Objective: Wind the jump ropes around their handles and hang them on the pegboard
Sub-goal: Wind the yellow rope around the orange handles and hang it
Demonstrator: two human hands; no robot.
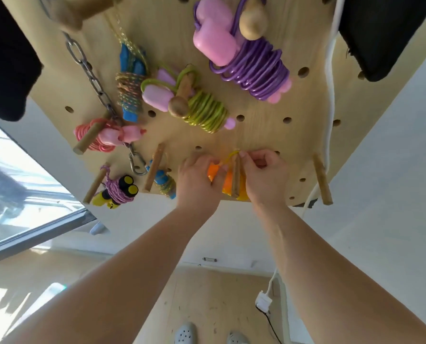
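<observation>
Head view shows the left hand [199, 177] with its fingers curled round the orange plastic handles [228, 182] of a jump rope, gripping them from the left, while the right hand [266, 175] pinches the thin yellow cord loop [230, 156] between thumb and forefinger, its other fingers folded into the palm; the loop arches over the base of a short wooden peg [236, 177], and the handles lie on either side of that peg, near the lower edge of the pale plywood pegboard [256, 135]; other wound ropes hang on the board: a purple plastic rope with pink handles [256, 70] at the top, a green plastic rope with pink handles [207, 112] in the middle, a speckled braided rope with blue handles [128, 93] to its left, a coral rope with pink handles [100, 137] further left, and in the bottom row a purple braided rope with yellow-and-black handles [117, 192] beside a second blue-handled bundle [166, 182]; a steel chain [90, 73] ends in a carabiner [137, 165]; a bare peg [322, 180] juts out well to the right, near a white cable [329, 83]; below are white walls, a window [20, 194] on the left, a light wooden floor [219, 294], a white plug [262, 300] and grey perforated clogs [185, 333]
</observation>
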